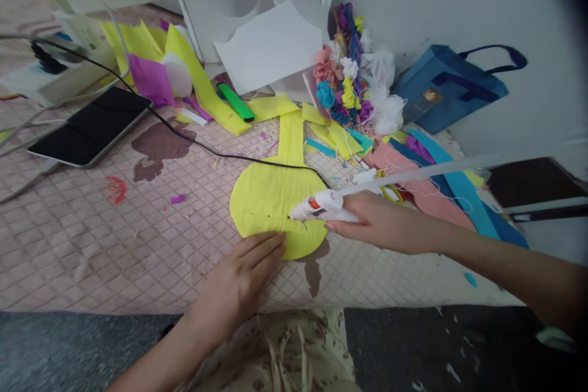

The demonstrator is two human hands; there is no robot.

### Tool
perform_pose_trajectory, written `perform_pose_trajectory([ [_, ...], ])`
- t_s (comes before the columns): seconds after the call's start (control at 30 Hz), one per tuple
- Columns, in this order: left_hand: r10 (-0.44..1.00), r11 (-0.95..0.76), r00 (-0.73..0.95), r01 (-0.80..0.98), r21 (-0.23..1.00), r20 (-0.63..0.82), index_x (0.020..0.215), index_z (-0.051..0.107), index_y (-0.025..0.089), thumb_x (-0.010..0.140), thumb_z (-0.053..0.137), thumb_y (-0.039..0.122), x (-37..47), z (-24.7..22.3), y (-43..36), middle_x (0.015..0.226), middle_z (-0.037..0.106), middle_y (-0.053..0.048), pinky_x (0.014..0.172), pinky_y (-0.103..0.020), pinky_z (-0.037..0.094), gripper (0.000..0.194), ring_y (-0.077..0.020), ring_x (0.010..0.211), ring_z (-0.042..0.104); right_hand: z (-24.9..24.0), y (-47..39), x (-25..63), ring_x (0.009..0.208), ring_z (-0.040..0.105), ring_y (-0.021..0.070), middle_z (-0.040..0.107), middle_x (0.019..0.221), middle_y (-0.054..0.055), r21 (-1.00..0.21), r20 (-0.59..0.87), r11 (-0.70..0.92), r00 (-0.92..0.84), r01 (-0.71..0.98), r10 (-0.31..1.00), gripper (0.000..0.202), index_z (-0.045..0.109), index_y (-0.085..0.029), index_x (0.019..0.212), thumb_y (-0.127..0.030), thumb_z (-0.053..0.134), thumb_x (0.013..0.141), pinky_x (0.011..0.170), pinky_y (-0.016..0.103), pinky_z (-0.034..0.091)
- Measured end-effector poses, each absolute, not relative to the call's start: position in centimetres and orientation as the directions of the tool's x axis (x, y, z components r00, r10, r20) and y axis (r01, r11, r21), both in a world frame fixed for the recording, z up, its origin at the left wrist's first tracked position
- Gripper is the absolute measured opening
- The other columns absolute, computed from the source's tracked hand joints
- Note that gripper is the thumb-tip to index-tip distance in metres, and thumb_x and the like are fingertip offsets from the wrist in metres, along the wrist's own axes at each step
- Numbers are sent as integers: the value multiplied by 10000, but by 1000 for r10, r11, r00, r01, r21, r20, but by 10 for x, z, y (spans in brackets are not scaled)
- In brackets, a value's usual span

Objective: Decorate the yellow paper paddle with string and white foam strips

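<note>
A round yellow paper cutout (266,187) with a straight strip rising from its top lies on the quilted cloth before me. My left hand (257,266) rests flat on its lower left edge, fingers stretched out and holding nothing. In my right hand (381,220) is a white hot glue gun (328,199), its nozzle pointing left, at or just above the middle of the yellow paper. A long translucent glue stick (413,171) sticks out behind the gun toward the right. Small dark marks dot the paper near the nozzle. Whether the tip touches the paper, I cannot tell.
A black cord (220,153) crosses the cloth to the gun. Left lie a phone (92,125) and a power strip (55,79). Behind are a green marker (235,102), white card (271,46) and crumpled paper flowers (342,82). Right are a blue bag (454,86) and coloured strips (420,184).
</note>
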State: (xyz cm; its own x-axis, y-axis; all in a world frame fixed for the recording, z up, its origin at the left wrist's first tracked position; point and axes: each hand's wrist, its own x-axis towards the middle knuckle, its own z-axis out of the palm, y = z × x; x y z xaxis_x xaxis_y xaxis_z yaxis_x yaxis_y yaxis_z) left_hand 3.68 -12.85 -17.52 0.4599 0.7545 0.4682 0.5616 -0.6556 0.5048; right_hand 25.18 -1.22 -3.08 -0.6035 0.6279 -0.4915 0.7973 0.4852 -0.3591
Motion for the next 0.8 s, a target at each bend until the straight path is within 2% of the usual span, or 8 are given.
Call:
perform_pose_trajectory([
  [0.17,761,-648,458,549,528,459,1276,521,101,914,412,36,37,-175,-128,1290,588,-150,965,-443,527,383,-234,1225,522,-25,-9,242,562,462,123,576,701,31,-331,-555,460,-564,824,612,331,580,-155,877,-448,430,900,518,252,279],
  [0.37,765,-644,457,540,542,454,1266,537,112,910,433,46,37,-172,-127,1281,596,-151,961,-446,529,377,-235,1218,530,-31,-8,242,506,427,103,530,606,1,-323,-537,470,-568,821,623,317,550,-163,802,-452,450,889,489,241,256],
  [0.57,774,-633,470,552,543,425,1305,501,103,890,453,27,37,-178,-128,1324,562,-148,1000,-434,502,424,-228,1252,491,-38,-7,262,396,462,110,457,409,-24,-409,-652,234,-462,882,601,487,507,-169,669,-589,398,890,447,231,331],
  [0.67,780,-625,470,557,547,412,1314,492,107,879,442,2,36,-181,-129,1342,548,-144,1015,-432,491,451,-221,1262,479,-32,-7,279,398,473,117,454,403,-35,-434,-585,236,-471,869,660,468,552,-160,733,-587,429,880,451,232,346],
  [0.8,780,-626,461,559,544,423,1337,478,132,866,435,-18,35,-186,-130,1351,544,-133,1024,-443,484,496,-217,1264,485,-24,-13,299,399,458,110,492,469,-41,-403,-531,270,-463,875,709,432,603,-158,890,-563,453,876,443,235,319],
])
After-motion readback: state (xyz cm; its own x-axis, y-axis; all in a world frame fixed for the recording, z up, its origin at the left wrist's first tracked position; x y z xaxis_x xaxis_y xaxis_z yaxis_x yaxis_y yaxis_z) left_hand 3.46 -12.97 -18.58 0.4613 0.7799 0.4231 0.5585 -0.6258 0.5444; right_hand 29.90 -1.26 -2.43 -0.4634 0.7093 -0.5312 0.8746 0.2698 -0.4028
